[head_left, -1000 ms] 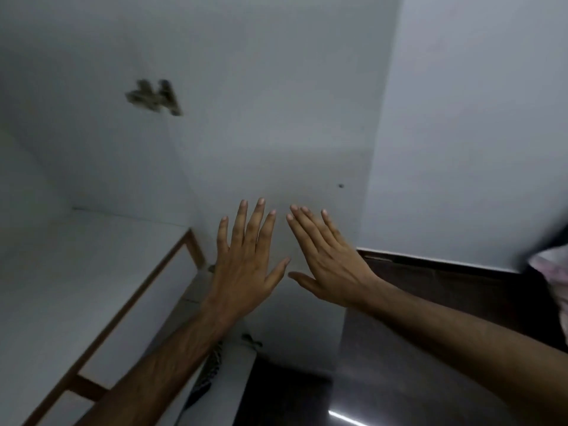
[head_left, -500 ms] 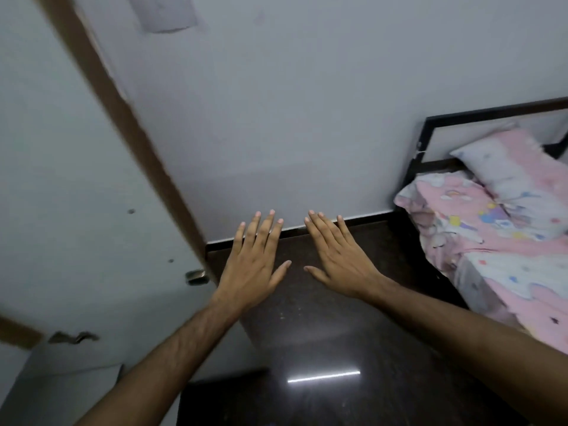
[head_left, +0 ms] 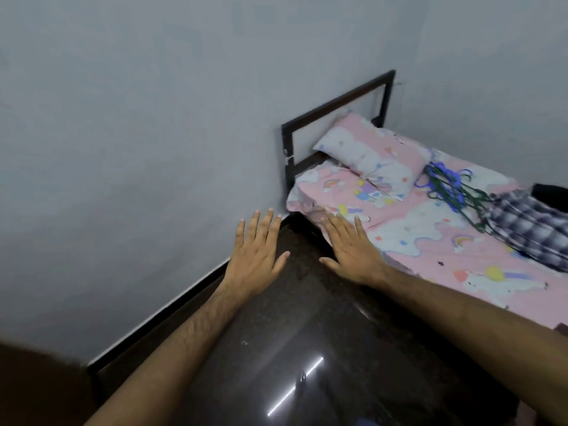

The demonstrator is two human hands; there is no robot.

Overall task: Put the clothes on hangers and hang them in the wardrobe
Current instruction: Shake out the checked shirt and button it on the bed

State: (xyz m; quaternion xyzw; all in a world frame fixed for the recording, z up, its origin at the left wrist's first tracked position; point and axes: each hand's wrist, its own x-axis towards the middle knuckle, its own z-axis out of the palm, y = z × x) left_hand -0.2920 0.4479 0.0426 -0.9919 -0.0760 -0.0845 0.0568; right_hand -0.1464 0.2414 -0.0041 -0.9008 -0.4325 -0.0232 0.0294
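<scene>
Clothes, as far as the view shows them, are a checked navy-and-white garment (head_left: pixel 531 229) lying crumpled on the bed (head_left: pixel 436 241), well beyond and to the right of the right hand (head_left: pixel 350 247), with its far edge cut off by the frame. The bed itself is the largest thing near the hands: it stands to the right of both of them, covered in a pink sheet printed with rainbows and clouds, and its near corner lies just beyond the right hand's fingertips (head_left: pixel 325 221). A dark floor (head_left: pixel 292 348) with a bright streak of reflected light spreads beneath both forearms. A pale wall (head_left: pixel 138 133) rises to the left of the left hand (head_left: pixel 255 256) and runs behind the bed's dark metal headboard (head_left: pixel 338 101). A pillow (head_left: pixel 372 155) in the same pink print rests against that headboard, up and right of the right hand. Beside the pillow, between it and the checked garment, lies a tangled heap of green and blue hangers (head_left: pixel 451 189), its right end touching the garment. Both hands are stretched forward palm down, fingers straight and a little spread, thumbs pointing toward each other, close together but apart. Neither hand holds or touches anything.
</scene>
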